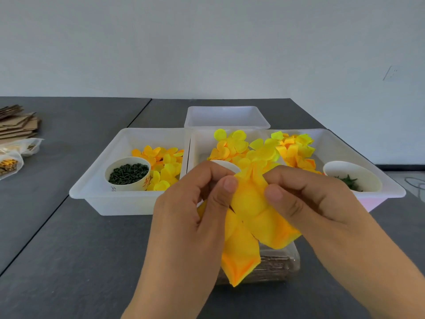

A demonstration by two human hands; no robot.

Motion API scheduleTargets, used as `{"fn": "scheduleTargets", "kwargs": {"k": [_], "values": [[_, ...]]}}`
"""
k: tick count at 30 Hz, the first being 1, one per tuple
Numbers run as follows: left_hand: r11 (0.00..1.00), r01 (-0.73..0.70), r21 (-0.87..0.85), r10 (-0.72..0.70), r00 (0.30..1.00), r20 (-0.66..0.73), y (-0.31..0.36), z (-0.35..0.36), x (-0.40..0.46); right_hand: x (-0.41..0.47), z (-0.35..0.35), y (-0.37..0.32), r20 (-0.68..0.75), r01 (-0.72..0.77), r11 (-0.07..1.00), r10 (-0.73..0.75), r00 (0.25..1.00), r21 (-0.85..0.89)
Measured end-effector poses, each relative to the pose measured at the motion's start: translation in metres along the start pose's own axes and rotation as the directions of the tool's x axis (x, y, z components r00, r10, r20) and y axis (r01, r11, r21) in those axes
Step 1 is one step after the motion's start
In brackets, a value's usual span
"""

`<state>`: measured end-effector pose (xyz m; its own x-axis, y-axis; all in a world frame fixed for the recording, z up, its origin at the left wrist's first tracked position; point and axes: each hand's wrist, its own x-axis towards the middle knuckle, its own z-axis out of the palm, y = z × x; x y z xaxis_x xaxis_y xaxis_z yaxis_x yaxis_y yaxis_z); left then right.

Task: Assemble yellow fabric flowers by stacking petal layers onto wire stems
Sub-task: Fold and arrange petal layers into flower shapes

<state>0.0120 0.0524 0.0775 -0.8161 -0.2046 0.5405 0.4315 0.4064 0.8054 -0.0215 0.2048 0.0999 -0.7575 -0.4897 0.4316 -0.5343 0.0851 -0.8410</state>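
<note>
While both hands pinch it above the dark table (69, 238), left hand (184, 217) and right hand (322, 210) hold the yellow petal layer (250, 203) before the trays, probably to separate or align layers; no wire stem visible.

Dark grey matte tabletop (80, 238), a seam running diagonally across its left part. Three white translucent plastic trays rest on it: a left tray (92, 192), a right tray (391, 187) just beside it, and a smaller tray (226, 116) behind them. Near edge, centre: a clear plastic packet of brown wire stems (276, 268). Far left: a stack of flattened brown cardboard (16, 125) and clear plastic bags (13, 157), contents indistinct.
</note>
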Motion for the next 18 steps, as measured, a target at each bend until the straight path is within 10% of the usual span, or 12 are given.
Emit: {"fn": "scheduleTargets", "kwargs": {"k": [9,18], "values": [[0.981,0.111,-0.157,-0.133,0.982,-0.136,-0.007,0.010,0.004,-0.011,-0.007,0.024,0.155,-0.258,0.854,0.210,0.965,0.451],[0.973,0.185,-0.140,-0.211,0.955,-0.206,-0.014,0.009,0.006,-0.015,0.016,0.013,-0.189,-0.209,0.903,0.296,0.936,0.375]]}}
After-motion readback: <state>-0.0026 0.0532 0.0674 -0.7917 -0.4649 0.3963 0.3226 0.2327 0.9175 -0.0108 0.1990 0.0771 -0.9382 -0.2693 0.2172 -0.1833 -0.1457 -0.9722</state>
